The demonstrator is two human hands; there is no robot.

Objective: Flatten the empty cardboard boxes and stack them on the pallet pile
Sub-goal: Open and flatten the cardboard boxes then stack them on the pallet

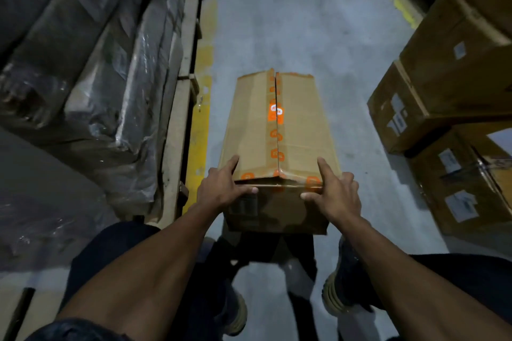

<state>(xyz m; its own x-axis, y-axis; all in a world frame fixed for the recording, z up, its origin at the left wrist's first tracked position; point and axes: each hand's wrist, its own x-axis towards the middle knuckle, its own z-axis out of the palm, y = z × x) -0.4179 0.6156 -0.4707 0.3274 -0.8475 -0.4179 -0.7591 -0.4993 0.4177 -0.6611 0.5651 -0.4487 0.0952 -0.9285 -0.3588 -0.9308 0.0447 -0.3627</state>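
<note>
A long brown cardboard box [255,124] stands on the grey floor in front of me, its top flaps meeting along a centre seam with orange-marked tape. My left hand [221,188] grips the near left top corner, forefinger on the top and thumb along the near edge. On the near right corner my right hand [336,194] grips the same way, thumb on the front face. The box's near top edge is dented in the middle. My shoes show below the box.
Plastic-wrapped goods on a wooden pallet [177,108] line the left, beside a yellow floor stripe [201,130]. Stacked brown cartons with white labels [443,86] stand on the right. Grey aisle floor [299,22] runs ahead between them.
</note>
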